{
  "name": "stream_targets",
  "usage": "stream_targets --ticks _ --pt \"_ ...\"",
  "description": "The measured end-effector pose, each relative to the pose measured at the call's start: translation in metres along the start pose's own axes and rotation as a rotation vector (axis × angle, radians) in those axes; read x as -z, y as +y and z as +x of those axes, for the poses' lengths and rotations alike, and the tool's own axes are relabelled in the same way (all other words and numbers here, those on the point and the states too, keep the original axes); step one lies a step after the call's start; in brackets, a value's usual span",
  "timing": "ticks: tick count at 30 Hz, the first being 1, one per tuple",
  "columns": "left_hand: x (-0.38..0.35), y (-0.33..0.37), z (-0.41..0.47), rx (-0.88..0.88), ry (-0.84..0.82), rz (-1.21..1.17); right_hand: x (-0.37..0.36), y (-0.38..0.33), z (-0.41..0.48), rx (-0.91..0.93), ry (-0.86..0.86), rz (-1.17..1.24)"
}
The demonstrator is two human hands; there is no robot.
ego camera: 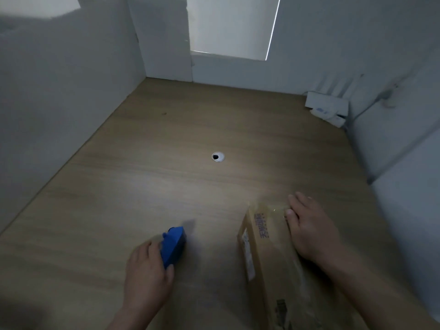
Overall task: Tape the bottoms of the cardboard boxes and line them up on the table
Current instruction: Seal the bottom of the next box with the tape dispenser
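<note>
Cardboard box (269, 246) | right hand (312, 229) pressing, seemingly flat | left hand (147, 270) grasping blue dispenser (173, 246)

A single wide-angle view from the person's head, facing forward and tilted down over the wooden surface (154, 182). It sits close above the near edge; the far edge meets white walls (309, 44).

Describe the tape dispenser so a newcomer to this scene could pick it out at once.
Start at the wooden table and look to its near side, left of the cardboard box that the right hand rests on. There the left hand grips the tape dispenser. It is the only bright blue thing in view; the box is brown.
</note>
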State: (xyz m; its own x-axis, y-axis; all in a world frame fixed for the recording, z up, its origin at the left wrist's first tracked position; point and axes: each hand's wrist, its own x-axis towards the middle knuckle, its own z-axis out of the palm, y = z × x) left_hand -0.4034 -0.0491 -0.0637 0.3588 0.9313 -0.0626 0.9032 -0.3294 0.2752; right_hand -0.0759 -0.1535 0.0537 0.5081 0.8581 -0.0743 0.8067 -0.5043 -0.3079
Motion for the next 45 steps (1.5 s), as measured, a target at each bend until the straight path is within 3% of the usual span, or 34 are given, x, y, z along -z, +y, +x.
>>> stream_targets --ticks 2,5,9,14,21,22,25,28,30,39,45 --pt "0.02 0.042 0.003 -0.121 0.105 -0.218 -0.003 0.001 -0.001 0.001 0.002 -0.002" --pt "0.046 0.127 0.008 -0.174 0.07 -0.618 -0.007 0.006 -0.002 -0.001 0.019 0.014" --pt "0.042 0.204 0.023 -0.127 -0.033 -0.718 -0.009 0.011 -0.006 -0.009 0.04 0.081" --pt "0.017 0.221 0.018 -0.014 -0.03 -0.731 -0.007 0.02 -0.002 -0.034 0.012 0.212" --pt "0.028 0.222 0.014 0.057 -0.051 -0.722 -0.012 0.038 0.006 -0.164 0.017 0.627" --pt "0.029 0.22 0.014 -0.001 -0.023 -0.674 -0.01 0.042 0.003 -0.149 0.047 0.615" --pt "0.029 0.217 0.02 -0.307 0.064 -0.482 -0.006 0.054 -0.001 0.152 0.183 0.393" --pt "0.026 0.218 0.032 -0.535 0.054 -0.302 -0.003 0.054 0.009 0.366 0.125 0.257" --pt "0.025 0.221 0.038 -0.572 0.043 -0.257 -0.004 0.05 0.016 0.441 0.053 0.19" --pt "0.029 0.239 0.058 -0.249 -0.114 -0.21 -0.012 0.04 0.037 0.219 -0.029 0.125" --pt "0.027 0.243 0.059 -0.161 -0.124 -0.262 -0.005 0.043 0.041 0.175 -0.105 0.207"
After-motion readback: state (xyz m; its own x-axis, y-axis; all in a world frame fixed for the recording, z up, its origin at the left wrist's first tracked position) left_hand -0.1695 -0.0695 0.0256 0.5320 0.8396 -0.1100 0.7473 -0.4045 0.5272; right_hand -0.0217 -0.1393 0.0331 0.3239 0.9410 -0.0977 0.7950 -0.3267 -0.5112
